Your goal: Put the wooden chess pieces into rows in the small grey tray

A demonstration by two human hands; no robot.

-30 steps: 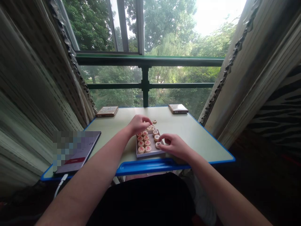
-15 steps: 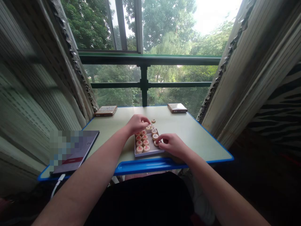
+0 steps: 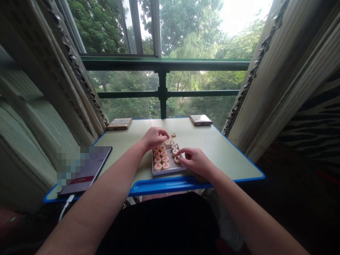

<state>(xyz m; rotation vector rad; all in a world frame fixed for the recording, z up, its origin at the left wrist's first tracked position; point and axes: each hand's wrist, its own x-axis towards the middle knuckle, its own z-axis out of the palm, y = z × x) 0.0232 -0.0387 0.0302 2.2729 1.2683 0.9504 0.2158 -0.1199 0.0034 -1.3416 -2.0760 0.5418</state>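
- Daylight came in past the window rail (image 3: 164, 64) and fell on the pale, blue-edged bench (image 3: 228, 152) you sat at, so the small marks on the pieces were easy to read.
- You had the shallow tray (image 3: 170, 171) square in front of you near the bench's front edge, probably so both hands could reach it without stretching.
- Round wooden discs (image 3: 162, 159) lay flat in neat rows in the tray's left part. They were face up and most were marked red, and lying flat kept those marks in view.
- Your right hand (image 3: 195, 162) sat low beside the tray, with thumb and forefinger closed on a single disc (image 3: 176, 159) at the tray's right side, just above the tray floor.
- Your left hand (image 3: 154, 138) was curled over the tray's far end with its fingertips down among the discs there. I could not tell whether it gripped one or only touched them.
- One loose disc (image 3: 173, 135) lay on the bench just beyond the tray.
- The left box (image 3: 119, 123) and the right box (image 3: 201, 120) sat flat at the far corners, well apart from your hands.
- A tablet (image 3: 90, 166) lay at the near left, and its cable (image 3: 65, 209) hung off the edge.
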